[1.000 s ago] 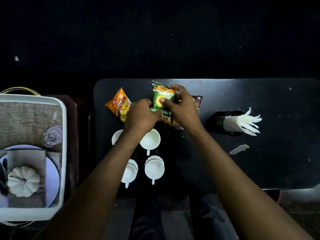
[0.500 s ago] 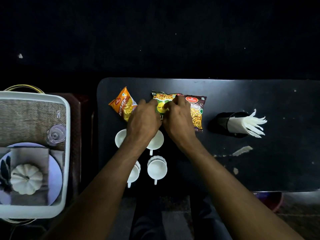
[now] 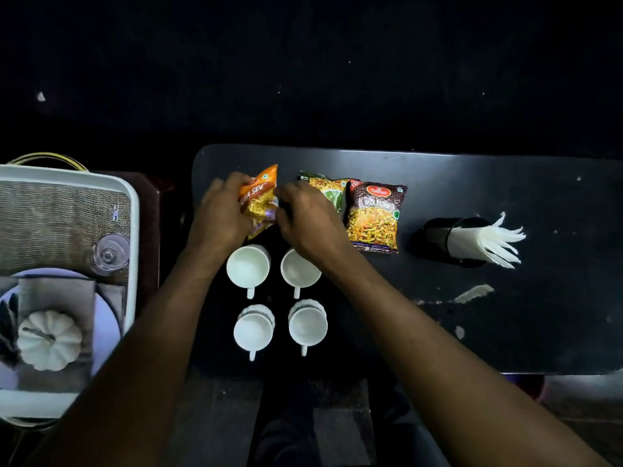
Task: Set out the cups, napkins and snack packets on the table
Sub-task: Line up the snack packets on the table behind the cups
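Note:
Both hands grip the orange snack packet (image 3: pixel 259 201) at the far left of the black table (image 3: pixel 472 183): my left hand (image 3: pixel 220 214) holds its left side, my right hand (image 3: pixel 305 219) its right edge. Just right of it lies the green packet (image 3: pixel 328 189), partly under my right hand and overlapped by the brown mixture packet (image 3: pixel 375 217). Several white cups (image 3: pixel 248 267) stand in two rows near the table's front, handles toward me. Right of the packets, a black holder (image 3: pixel 438 238) carries white napkins (image 3: pixel 487 241).
A white tray (image 3: pixel 134 210) at the left holds a woven mat, a clear glass (image 3: pixel 110 254), a plate and a white pumpkin ornament (image 3: pixel 50 339). Scuff marks or scraps (image 3: pixel 473 293) dot the table in front of the holder. Beyond the table everything is dark.
Both hands left the green packet, which now lies flat beside the brown one, and moved left onto the orange packet, taking hold of it.

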